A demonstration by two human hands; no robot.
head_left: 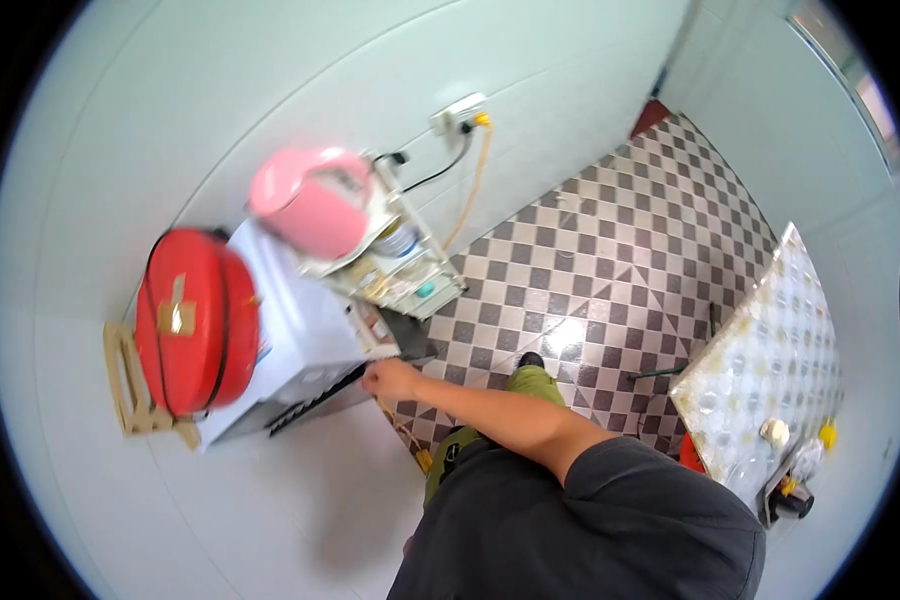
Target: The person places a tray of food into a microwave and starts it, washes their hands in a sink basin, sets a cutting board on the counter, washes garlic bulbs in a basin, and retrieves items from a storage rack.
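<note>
checkered floor (pixel 570 270) beyond, the right hand (pixel 390 381) curls, hold unclear, by a black strip (pixel 315 401) slanting up-right; left hand unseen.

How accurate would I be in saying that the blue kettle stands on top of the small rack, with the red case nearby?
One thing is off: the kettle is pink, not blue, as the head view shows. The rest is right: it stands on top of the small rack, with the red case nearby.
</note>
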